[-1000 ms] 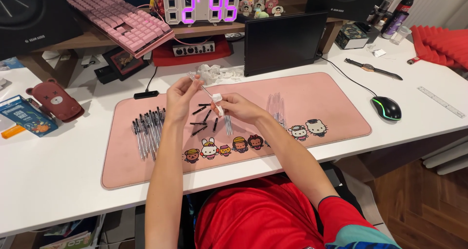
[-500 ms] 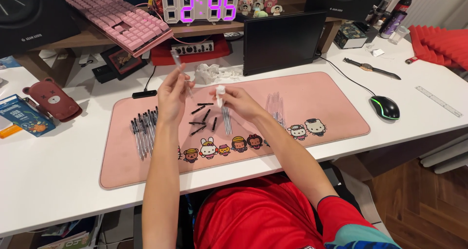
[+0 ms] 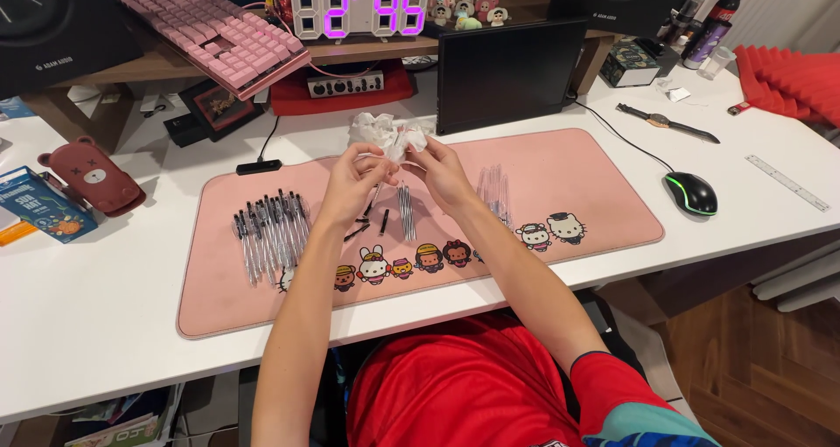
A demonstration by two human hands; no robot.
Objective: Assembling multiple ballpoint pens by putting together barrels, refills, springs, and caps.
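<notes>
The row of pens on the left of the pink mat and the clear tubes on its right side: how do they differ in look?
The row of pens has dark tips and clips, while the clear tubes look see-through with no dark parts. The pens lie beside the left hand; the tubes lie beside the right hand. The pens form a wider group than the tubes. Both groups lie flat on the pink mat, roughly parallel.

Matt pink cloth mat, glossy plastic pens, smooth white desk
</notes>
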